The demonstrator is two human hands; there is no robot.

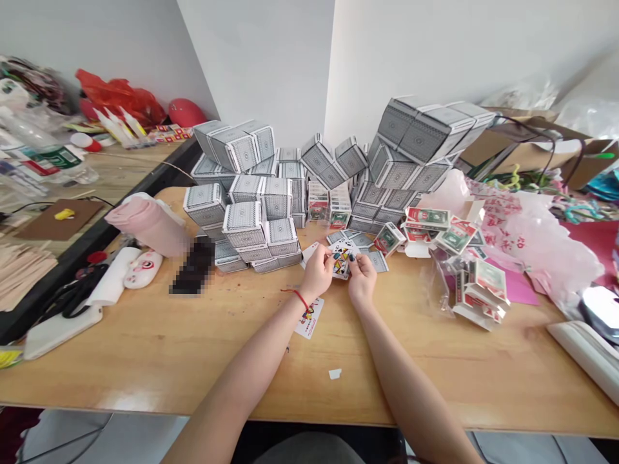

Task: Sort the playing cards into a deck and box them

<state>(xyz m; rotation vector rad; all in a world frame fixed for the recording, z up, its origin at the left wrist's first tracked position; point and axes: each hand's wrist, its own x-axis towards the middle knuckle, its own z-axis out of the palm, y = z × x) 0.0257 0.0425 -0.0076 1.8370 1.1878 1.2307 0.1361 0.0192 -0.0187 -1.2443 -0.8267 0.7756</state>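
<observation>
Between my two hands, face cards (342, 259) are pinched at their sides, faces toward me; how many is hard to see. My left hand (318, 270), with a red string on the wrist, closes on their left edge. On the right edge, the thumb and fingers of my right hand (362, 277) are closed too. A joker card (310, 320) lies face up on the table, partly under my left wrist. Loose cards (378, 260) lie just behind my hands. Grey-patterned card blocks (243, 225) are stacked behind to the left, with another stack (401, 171) to the right.
Opened card boxes (483, 290) and pink plastic bags (527, 232) lie at right. A dark phone (193, 265), a pink cup (149, 225) and a white roll (113, 277) are at left. A small white scrap (334, 374) lies near the front edge of the wooden table (193, 361).
</observation>
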